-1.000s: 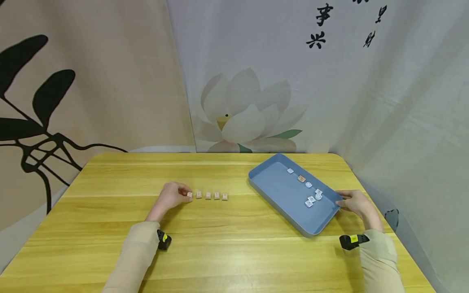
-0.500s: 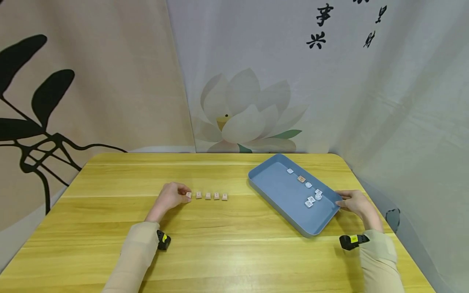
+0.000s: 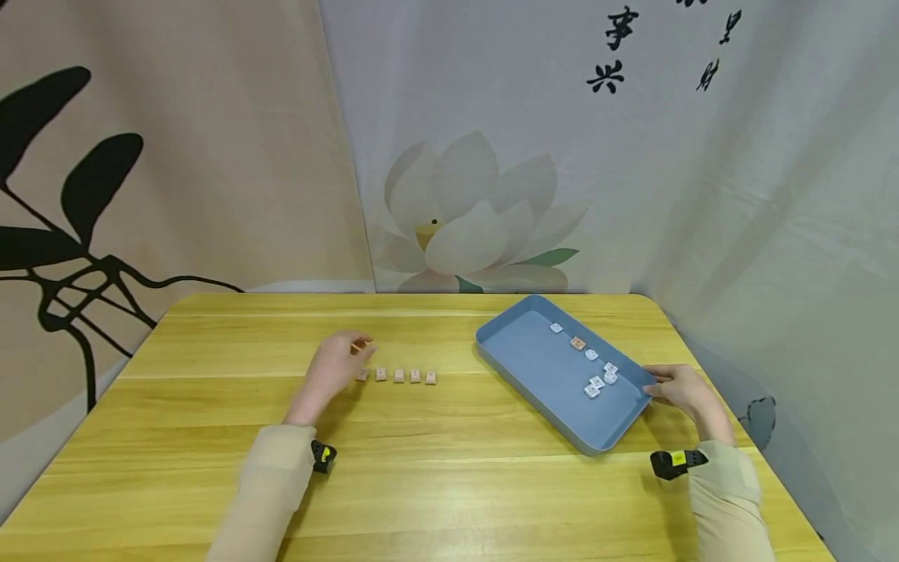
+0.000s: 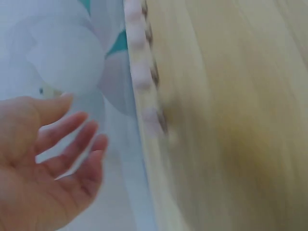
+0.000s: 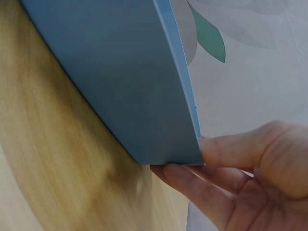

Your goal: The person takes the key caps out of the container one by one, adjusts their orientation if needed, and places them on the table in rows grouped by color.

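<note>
My left arm [image 3: 263, 492] and right arm [image 3: 726, 499] are pointing from the near edge of the worktop [image 3: 492, 499] toward its far edge. My left hand [image 3: 333, 365] is hanging above it, closer to the left edge than the right. Its fingers [image 4: 74, 148] are bending softly. Near the right edge, my right hand [image 3: 677, 388] is pinching the tray's [image 3: 541, 382] right corner.

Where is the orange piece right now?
In the head view, the orange piece lies in the blue tray on the picture's right, near the tray's far long wall; its nearest neighbour, a white piece, sits just to its right.
</note>
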A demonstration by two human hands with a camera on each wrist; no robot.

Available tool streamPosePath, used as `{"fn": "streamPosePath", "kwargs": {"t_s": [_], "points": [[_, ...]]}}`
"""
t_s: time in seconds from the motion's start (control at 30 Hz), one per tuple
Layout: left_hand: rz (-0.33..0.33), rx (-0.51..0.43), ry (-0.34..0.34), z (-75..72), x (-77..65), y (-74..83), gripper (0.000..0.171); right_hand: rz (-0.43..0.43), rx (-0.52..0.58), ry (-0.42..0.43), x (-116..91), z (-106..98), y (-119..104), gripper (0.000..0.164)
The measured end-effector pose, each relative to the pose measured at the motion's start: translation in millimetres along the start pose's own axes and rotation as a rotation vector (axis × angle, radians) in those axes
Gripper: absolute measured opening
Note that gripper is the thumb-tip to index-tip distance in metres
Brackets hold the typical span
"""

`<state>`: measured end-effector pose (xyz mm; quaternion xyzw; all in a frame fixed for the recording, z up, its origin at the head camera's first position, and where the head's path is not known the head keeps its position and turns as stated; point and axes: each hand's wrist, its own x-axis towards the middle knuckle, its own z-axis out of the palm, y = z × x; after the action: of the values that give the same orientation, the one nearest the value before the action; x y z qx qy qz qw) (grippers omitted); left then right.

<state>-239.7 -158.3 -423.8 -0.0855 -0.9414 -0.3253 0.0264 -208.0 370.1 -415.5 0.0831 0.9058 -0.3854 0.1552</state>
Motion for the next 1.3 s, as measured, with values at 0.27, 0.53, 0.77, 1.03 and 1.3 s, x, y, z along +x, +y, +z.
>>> {"fn": "streamPosePath", "kwargs": {"t_s": [0.27, 0.53, 0.77, 1.03, 1.3], "points": [[0.229, -0.033, 0.098, 59.5, 20.0, 71.4, 0.029, 0.002, -0.007, 0.003, -0.7, 0.0, -0.7, 0.056], [0.422, -0.061, -0.043, 124.1, 39.9, 138.4, 0.030, 0.004, -0.005, -0.004, -1.0, 0.2, -0.8, 0.056], [0.462, -0.011, -0.134, 159.3, 54.9, 172.5, 0.033, 0.008, -0.013, 0.004, -0.2, -0.5, -0.5, 0.056], [0.414, 0.117, -0.256, 185.5, 65.4, 194.1, 0.036, 0.008, -0.007, 0.003, 1.0, -1.2, 1.1, 0.056], [0.408, 0.244, -0.321, 206.9, 75.3, 203.5, 0.042, 0.015, 0.015, 0.002, 1.9, -0.7, 3.2, 0.057]]}}
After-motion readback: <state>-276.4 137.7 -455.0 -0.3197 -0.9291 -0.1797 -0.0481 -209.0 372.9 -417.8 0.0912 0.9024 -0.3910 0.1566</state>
